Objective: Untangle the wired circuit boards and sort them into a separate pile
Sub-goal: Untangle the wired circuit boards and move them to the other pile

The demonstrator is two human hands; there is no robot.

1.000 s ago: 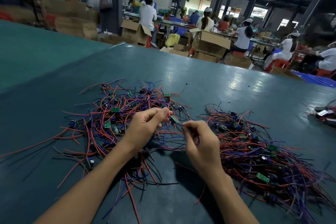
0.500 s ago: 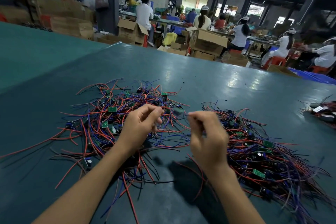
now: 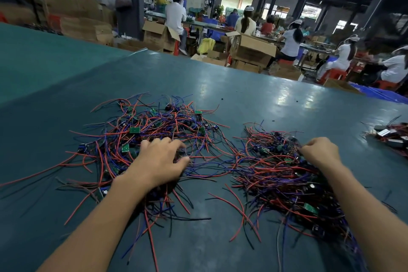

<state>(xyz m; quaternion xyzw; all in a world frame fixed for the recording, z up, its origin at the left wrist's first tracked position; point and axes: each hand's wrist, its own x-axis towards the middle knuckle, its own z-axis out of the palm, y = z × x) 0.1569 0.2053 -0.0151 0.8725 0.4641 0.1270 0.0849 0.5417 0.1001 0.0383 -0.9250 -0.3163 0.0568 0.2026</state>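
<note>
The left hand (image 3: 162, 161) lies spread, fingers apart, on the left tangle of wired circuit boards (image 3: 134, 130) on the desk (image 3: 242, 95). The right hand (image 3: 320, 152) curls into the right pile (image 3: 276, 183) (buried in wire, so its grip cannot be told).

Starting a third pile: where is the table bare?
Bare: the table beyond both piles, and far left of the left pile. Crowded: the gap between it and the right pile, crossed by wires, and the near strip with loose strands.
</note>
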